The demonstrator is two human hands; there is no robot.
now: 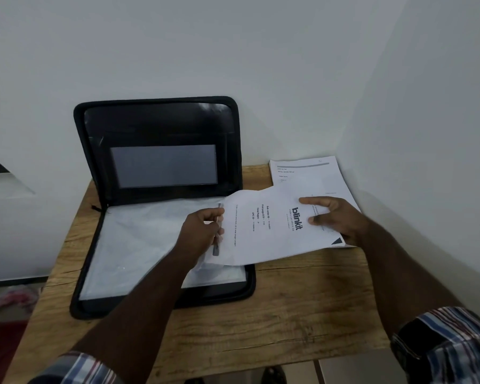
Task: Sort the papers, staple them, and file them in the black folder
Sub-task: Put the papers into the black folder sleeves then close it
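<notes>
Black folder open on wooden table, lid upright against wall, clear sleeve under left fingers. Left hand pinches left edge of printed sheet plus thin dark object, unclear what. Right hand grips sheet's right edge, thumb on top. Paper stack just beyond right fingers
</notes>
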